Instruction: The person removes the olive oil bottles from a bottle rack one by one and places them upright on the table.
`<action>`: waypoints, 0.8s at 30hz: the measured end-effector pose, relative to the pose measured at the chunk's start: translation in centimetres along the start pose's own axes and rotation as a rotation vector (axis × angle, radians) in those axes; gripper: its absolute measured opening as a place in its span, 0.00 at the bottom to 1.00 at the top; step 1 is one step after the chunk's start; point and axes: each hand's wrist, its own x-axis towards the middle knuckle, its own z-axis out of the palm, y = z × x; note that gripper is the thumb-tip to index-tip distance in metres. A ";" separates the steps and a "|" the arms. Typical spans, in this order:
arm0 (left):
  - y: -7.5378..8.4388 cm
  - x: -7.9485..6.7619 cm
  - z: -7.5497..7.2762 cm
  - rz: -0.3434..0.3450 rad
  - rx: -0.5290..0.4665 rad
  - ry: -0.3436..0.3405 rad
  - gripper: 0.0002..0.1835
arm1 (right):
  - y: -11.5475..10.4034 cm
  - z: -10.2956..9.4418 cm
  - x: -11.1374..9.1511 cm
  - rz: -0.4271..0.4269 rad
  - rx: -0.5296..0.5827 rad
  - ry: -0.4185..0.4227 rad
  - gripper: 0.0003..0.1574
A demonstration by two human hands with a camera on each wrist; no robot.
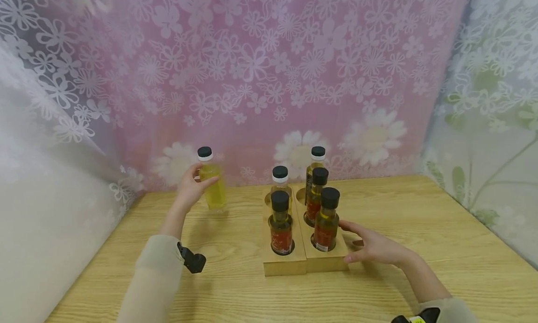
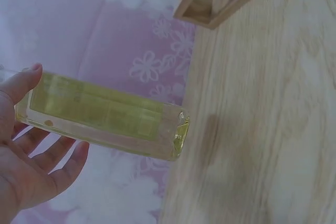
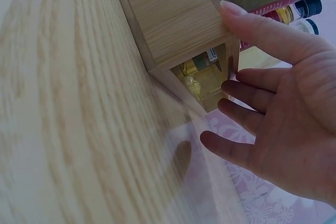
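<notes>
My left hand (image 1: pixel 191 186) grips a bottle of yellow oil (image 1: pixel 216 194) with a dark cap and white collar, left of the racks. In the left wrist view the thumb lies across this bottle, its base close over the table. My right hand (image 1: pixel 378 249) is at the near right corner of the right wooden rack (image 1: pixel 329 265), thumb tip on its edge. In the right wrist view the other fingers (image 3: pixel 247 98) extend loosely beside the rack's side opening. Three bottles stand in this rack, the nearest a red-labelled bottle (image 1: pixel 326 229) with a black cap.
Against it stands a left wooden rack (image 1: pixel 285 268), holding a red-labelled bottle (image 1: pixel 281 234) in front and a white-collared bottle (image 1: pixel 280 178) behind. A floral curtain (image 1: pixel 269 80) hangs behind the wooden table (image 1: pixel 420 211) and along both sides.
</notes>
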 end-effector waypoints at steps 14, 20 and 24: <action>-2.3 -0.7 -2.2 -0.058 0.015 0.044 0.43 | -0.3 -0.1 -0.2 0.014 0.022 -0.004 0.57; -2.9 -0.6 -2.5 -0.068 0.038 0.052 0.43 | 0.0 -0.1 -0.1 0.006 0.019 -0.004 0.57; -3.0 -0.6 -2.6 -0.085 0.042 0.050 0.42 | 0.0 0.0 0.0 -0.001 0.013 -0.005 0.57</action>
